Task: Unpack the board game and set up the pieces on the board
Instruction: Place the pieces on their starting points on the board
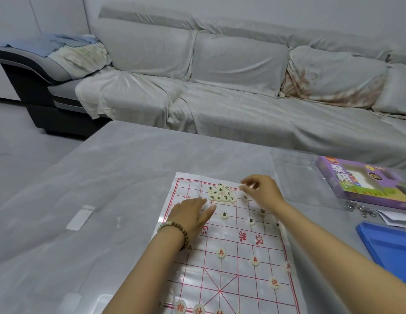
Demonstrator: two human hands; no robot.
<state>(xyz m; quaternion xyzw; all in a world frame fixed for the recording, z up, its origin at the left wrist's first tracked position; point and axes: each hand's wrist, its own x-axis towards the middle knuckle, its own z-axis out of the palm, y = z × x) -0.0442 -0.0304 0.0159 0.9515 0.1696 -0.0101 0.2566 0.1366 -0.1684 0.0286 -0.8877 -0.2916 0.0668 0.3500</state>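
A thin white board sheet (233,275) with red grid lines lies on the grey table. Cream discs with red characters (220,253) stand on its near half. Black-character discs (224,215) stand singly past the middle, and a loose pile of them (221,192) lies at the far edge. My left hand (190,215) rests flat on the sheet's left side, fingers spread, just below the pile. My right hand (262,190) hovers right of the pile with fingertips pinched together; whether a disc is between them I cannot make out.
A purple game box (365,180) lies at the right on a clear plastic sheet (295,171). Metal rings (360,208), a folded paper (394,217) and a blue tray (387,248) sit near the right edge. A covered sofa (220,87) stands behind the table.
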